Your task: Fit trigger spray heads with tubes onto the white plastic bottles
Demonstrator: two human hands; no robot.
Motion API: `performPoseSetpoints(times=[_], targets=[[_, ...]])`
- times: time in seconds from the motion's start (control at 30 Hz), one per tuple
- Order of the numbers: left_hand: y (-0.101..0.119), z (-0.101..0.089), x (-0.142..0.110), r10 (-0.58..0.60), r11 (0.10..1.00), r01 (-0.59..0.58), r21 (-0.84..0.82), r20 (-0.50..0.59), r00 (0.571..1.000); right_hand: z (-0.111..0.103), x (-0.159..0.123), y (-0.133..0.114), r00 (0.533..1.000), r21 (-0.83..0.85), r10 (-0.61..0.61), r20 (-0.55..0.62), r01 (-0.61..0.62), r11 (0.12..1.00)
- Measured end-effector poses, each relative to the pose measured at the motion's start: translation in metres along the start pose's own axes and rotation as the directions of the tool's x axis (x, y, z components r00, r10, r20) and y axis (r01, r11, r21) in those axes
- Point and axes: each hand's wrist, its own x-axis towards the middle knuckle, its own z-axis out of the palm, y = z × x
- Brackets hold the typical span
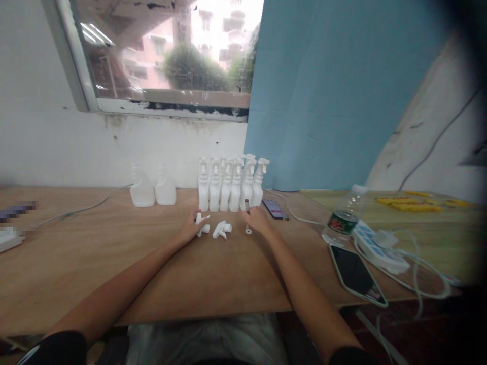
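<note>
My left hand is closed on a white spray trigger head just above the wooden table. A second spray trigger head lies on the table between my hands. My right hand has its fingers closed around a slim, upright, see-through piece with a dark upper end. A small white ring shows below those fingers; whether it joins the slim piece I cannot tell. Beyond my hands, several white spray bottles with trigger heads stand in close rows.
Two white bottles without trigger heads stand at the back left by the wall. A phone lies right of the spray bottles. At the right are a water bottle, a larger phone and a power strip with loose cables.
</note>
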Motion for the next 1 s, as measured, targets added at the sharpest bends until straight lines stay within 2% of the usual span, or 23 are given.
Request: performPoseSetpoints(times=[0.13, 0.33, 0.47, 0.67, 1.0], targets=[[0.005, 0.0, -0.003, 0.023, 0.989, -0.028, 0.143, 0.038, 0.999, 0.0, 0.001, 0.0, 0.998, -0.005, 0.03, 0.057, -0.03, 1.0], [0.018, -0.001, -0.01, 0.012, 0.972, -0.029, 0.235, 0.074, 0.997, 0.002, 0.001, 0.0, 0.993, 0.013, 0.033, 0.114, -0.035, 0.999], [0.021, 0.001, -0.013, 0.017, 0.955, -0.04, 0.294, 0.078, 0.997, 0.005, 0.001, 0.002, 0.992, -0.003, 0.04, 0.121, -0.04, 0.999], [0.025, 0.003, -0.015, -0.014, 0.898, -0.053, 0.436, 0.149, 0.989, 0.009, 0.002, 0.005, 0.99, -0.001, 0.038, 0.135, -0.038, 0.999], [0.026, 0.001, -0.015, 0.016, 0.899, -0.08, 0.431, 0.15, 0.989, 0.008, 0.001, 0.004, 0.988, 0.0, 0.046, 0.146, -0.047, 0.999]])
